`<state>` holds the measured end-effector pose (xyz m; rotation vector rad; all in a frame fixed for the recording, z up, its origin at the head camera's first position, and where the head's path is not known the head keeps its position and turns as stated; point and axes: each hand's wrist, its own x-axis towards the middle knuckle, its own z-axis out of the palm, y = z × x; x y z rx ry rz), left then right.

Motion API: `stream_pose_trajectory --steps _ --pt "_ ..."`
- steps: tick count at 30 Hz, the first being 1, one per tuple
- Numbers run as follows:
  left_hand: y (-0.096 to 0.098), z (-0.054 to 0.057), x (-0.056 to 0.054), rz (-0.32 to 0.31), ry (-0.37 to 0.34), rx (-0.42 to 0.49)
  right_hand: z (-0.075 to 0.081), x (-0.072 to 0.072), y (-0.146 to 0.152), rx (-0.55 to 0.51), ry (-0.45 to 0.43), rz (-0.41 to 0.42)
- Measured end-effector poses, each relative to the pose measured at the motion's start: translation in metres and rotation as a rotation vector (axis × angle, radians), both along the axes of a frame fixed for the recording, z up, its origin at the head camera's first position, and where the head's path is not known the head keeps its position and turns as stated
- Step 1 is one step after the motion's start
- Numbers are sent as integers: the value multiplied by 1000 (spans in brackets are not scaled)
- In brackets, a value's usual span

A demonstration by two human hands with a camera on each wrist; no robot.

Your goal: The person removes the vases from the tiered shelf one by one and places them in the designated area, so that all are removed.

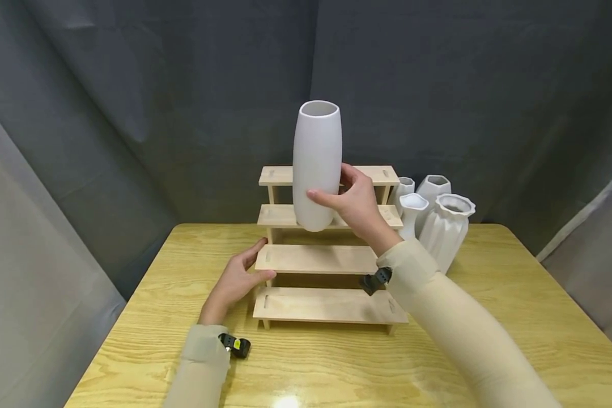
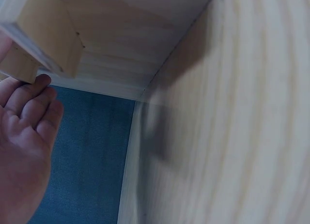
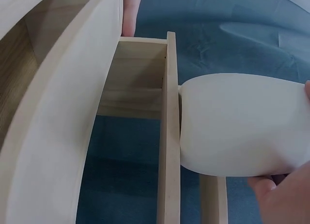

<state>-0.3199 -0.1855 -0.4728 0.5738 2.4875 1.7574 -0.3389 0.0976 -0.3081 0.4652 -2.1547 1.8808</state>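
A tall white vase [image 1: 318, 153] with a smooth, rounded body stands upright in my right hand [image 1: 357, 204], gripped low on its right side with the thumb across the front. Its base overlaps the second board from the top of a stepped wooden stand [image 1: 316, 258]. In the right wrist view the vase [image 3: 242, 125] is close against a board edge; whether they touch I cannot tell. My left hand [image 1: 238, 277] holds the stand's left side, thumb in front and fingers behind. In the left wrist view its fingers [image 2: 36, 105] lie against a wooden side piece.
To the right of the stand, several white vases are grouped, among them a fluted one [image 1: 446, 229] with a wavy rim and a slim one [image 1: 412, 212] with a flared top. All this is on a wooden table [image 1: 148, 340]. A dark grey curtain [image 1: 183, 113] hangs behind.
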Motion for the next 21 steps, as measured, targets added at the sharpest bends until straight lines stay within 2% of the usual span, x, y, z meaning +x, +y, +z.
stream_pose_trajectory --steps 8,21 --pt "-1 0 1 -14 45 -4 0 19 10 -31 10 -1" --pt "-5 0 1 -12 30 0 -5 43 26 -30 -30 -31"
